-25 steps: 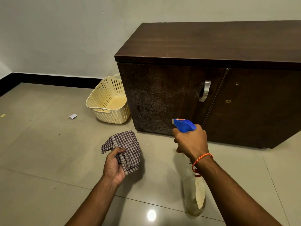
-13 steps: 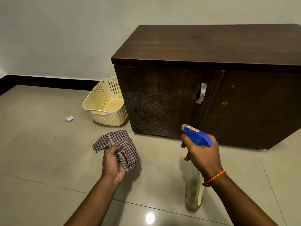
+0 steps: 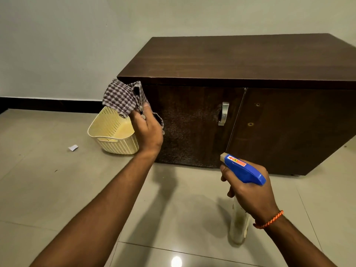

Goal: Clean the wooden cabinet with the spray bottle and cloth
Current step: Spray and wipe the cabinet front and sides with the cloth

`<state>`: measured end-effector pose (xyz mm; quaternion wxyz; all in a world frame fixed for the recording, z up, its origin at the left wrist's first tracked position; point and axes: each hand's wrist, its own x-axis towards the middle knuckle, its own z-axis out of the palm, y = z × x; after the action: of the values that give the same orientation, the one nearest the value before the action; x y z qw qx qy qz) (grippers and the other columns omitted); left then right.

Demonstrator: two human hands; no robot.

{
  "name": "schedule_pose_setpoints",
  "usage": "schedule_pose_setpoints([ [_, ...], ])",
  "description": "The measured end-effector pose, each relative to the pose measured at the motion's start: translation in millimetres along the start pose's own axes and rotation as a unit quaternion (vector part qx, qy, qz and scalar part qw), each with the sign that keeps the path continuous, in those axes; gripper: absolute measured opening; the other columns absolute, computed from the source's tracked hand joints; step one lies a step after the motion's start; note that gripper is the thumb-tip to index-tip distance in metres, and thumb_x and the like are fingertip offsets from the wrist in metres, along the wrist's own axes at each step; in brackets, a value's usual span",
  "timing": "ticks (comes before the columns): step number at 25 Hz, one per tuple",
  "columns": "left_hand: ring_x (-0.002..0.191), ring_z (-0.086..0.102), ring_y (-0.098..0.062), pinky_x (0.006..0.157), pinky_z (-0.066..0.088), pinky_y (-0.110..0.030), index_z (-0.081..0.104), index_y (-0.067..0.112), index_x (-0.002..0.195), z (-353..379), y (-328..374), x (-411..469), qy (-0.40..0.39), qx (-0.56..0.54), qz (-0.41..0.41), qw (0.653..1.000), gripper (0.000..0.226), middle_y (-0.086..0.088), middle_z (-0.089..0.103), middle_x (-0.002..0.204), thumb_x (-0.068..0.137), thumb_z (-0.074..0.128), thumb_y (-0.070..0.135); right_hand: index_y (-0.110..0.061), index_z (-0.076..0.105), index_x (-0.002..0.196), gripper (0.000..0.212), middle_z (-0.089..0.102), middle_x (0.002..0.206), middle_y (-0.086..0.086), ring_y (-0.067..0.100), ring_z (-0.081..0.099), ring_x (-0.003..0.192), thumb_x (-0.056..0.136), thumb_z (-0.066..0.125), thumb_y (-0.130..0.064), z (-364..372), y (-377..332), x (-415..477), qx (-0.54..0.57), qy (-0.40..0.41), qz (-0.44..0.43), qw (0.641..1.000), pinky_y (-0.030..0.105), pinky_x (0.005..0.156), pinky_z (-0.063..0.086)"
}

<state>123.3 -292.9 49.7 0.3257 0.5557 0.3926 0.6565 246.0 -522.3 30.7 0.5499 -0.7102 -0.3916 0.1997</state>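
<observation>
The wooden cabinet (image 3: 231, 58) takes up most of the room beyond both hands. It is low and dark brown, its flat top well above the right hand (image 3: 250, 193), and both doors are closed. The left door (image 3: 192, 132), just past the left hand (image 3: 149, 132), looks rough and speckled across its face. A pale tiled floor (image 3: 57, 189) spreads beneath both forearms.

A cream perforated basket (image 3: 113, 135) stands on the tiles just to the left of the left hand, beside the cabinet's end.

The spray bottle (image 3: 243, 171) is in the right hand, whose fingers curl round the neck under the blue head. The nozzle points toward the foot of the left door, and the clear body hangs tilted below the hand.

The left hand is up near the cabinet's top left corner, gripping the checked cloth (image 3: 121, 97) in a bunch — most of it sticks out above and to the left of the fingers. I cannot tell whether the cloth touches the wood.

A silver handle (image 3: 223, 113) on the left door sits to the right of the left hand and above the right one. An orange braided band (image 3: 269, 220) circles the right wrist. A white scrap of paper (image 3: 73, 148) lies on the floor — well left of the left hand.
</observation>
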Motion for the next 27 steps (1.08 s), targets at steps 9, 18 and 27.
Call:
schedule_pose_setpoints([
  [9,0.109,0.06,-0.046,0.1,0.047,-0.054,0.053,-0.014,0.124,62.3,1.3,-43.0,-0.164,0.047,-0.033,0.985,0.065,-0.038,0.059,0.115,0.099,0.035,0.044,-0.012,0.069,0.079,0.01,0.067,0.064,0.006,0.016,0.061,0.045,0.088,0.069,-0.016,-14.2,4.0,-4.0,0.027,0.022,-0.014,0.999,0.019,0.042,0.05],
  [18,0.155,-0.004,-0.046,0.127,-0.001,-0.054,0.013,-0.013,0.155,109.4,24.1,-100.3,-0.26,0.12,0.168,0.943,0.068,-0.032,-0.001,0.165,0.101,0.038,0.02,-0.003,0.07,0.085,0.013,0.069,0.066,0.007,0.014,0.061,0.042,0.089,0.069,-0.016,-50.3,26.6,-7.8,0.004,0.079,0.01,0.997,0.016,0.044,0.05],
  [27,0.156,0.012,-0.038,0.126,0.005,-0.053,0.017,0.003,0.16,110.6,33.0,-86.0,-0.284,0.392,0.497,0.72,0.066,-0.015,0.016,0.169,0.096,0.033,-0.001,-0.008,0.071,0.084,0.014,0.07,0.066,0.003,0.018,0.061,0.04,0.088,0.069,-0.021,-52.3,28.5,-6.1,0.028,0.102,0.016,0.994,0.016,0.045,0.051],
])
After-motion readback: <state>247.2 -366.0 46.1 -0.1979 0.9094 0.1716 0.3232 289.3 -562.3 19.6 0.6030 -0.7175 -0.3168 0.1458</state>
